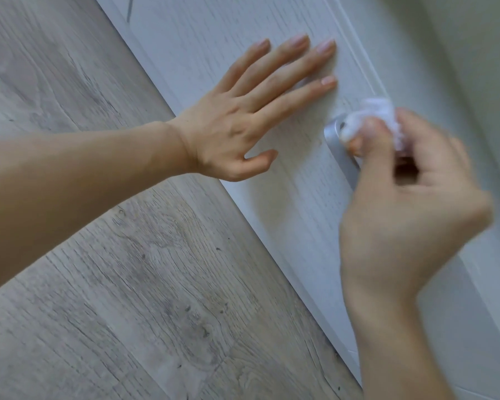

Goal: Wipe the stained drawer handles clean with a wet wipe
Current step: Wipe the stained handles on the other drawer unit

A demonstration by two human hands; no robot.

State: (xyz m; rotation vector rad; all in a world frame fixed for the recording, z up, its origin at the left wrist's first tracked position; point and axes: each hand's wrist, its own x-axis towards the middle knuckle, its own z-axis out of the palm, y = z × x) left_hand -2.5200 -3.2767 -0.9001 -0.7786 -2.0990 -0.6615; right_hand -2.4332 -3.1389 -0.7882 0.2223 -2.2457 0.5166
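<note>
A white wood-grain drawer front (286,197) runs diagonally through the head view. On it sits a silver metal handle (334,134), its lower part hidden behind my right hand. My right hand (407,197) pinches a crumpled white wet wipe (373,116) and holds it against the handle's upper end; this hand is blurred. My left hand (248,116) lies flat on the drawer front to the left of the handle, fingers straight and spread, holding nothing.
Grey wood-look floor (113,255) fills the left and bottom of the view, meeting the drawer's lower edge. A groove in the panel (358,59) runs above the handle. A pale surface (474,67) lies at the upper right.
</note>
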